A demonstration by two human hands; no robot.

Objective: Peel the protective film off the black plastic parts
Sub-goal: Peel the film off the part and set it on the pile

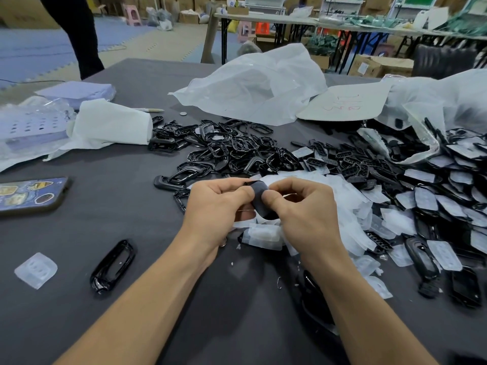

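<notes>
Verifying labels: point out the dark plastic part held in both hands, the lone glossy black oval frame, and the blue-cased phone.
Held dark plastic part point(259, 195): head view, exposed upper face.
Lone glossy black oval frame point(99, 283): head view, near curved end.
Blue-cased phone point(29, 194): head view, middle of back.

Soft, even light from overhead washes my dark grey matte table point(105, 180); shadows are faint. The glossy black oval plastic frames point(224, 151) glint. Edges bow outward, and the far room looks blurred.

Cardboard boxes point(383, 65) and folding tables point(266, 21) stand on blue floor mats point(39, 46).
</notes>
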